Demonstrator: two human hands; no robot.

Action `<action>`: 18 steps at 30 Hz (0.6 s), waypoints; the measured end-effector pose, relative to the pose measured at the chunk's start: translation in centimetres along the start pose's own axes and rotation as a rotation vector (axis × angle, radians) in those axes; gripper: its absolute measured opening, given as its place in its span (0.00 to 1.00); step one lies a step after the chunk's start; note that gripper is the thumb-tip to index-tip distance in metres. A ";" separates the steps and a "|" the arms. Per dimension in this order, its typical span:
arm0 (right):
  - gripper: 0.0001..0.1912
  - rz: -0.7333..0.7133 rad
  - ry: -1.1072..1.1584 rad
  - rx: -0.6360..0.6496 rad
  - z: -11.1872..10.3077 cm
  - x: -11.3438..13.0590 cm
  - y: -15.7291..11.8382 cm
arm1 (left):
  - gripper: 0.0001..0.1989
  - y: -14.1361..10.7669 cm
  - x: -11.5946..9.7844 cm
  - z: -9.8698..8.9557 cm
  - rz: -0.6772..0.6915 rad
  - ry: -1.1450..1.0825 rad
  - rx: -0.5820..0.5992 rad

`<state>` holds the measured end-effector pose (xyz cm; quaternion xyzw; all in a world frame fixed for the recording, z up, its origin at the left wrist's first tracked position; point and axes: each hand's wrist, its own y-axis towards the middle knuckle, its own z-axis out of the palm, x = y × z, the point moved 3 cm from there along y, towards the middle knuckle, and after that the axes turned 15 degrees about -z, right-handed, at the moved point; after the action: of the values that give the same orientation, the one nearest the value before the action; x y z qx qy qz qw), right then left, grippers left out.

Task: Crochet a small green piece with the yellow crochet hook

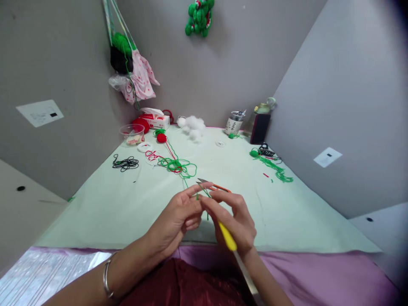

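My left hand (181, 214) pinches green yarn (196, 197) between its thumb and fingers, with the index finger stretched forward and a strand over it. Against it works my right hand (236, 216), closed around a crochet hook with a yellow handle (227, 236). The hook's tip is hidden by the fingers, where both hands meet. A short green yarn end (208, 216) hangs below them. Just beyond the fingertips lie small scissors (219, 187) with orange handles, partly covered. From the left hand, the strand runs back to a loose green yarn tangle (175, 165) on the table.
Black cord (125, 163), a red yarn ball (161, 138), a clear tub (132, 135) and a tissue box (155, 119) stand left. White stuffing (193, 126) lies at the back. To the right are a pen can (234, 123), a phone (260, 128) and green yarn strands (274, 168).
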<state>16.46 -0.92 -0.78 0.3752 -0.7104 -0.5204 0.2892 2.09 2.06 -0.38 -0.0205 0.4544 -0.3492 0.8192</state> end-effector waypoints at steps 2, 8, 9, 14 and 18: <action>0.13 0.207 0.165 -0.096 -0.3 -0.5 0.3 | 0.24 0.0 -0.1 0.1 -0.034 -0.044 0.033; 0.10 0.490 0.440 -0.175 -0.2 -1.1 1.4 | 0.19 -0.2 -0.9 0.4 0.076 0.044 -0.022; 0.10 0.476 0.421 -0.159 -0.1 -1.0 1.4 | 0.18 -0.2 -0.9 0.5 0.083 0.072 -0.024; 0.13 0.375 0.304 -0.099 0.3 -0.5 0.5 | 0.17 -0.1 -0.7 0.2 0.150 0.096 -0.072; 0.19 0.128 0.087 -0.003 0.4 0.1 0.1 | 0.19 0.3 -0.2 0.0 0.072 0.004 -0.022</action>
<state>16.08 -0.81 -0.75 0.3508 -0.7189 -0.4852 0.3530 2.17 2.38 -0.38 -0.0123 0.4603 -0.3145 0.8301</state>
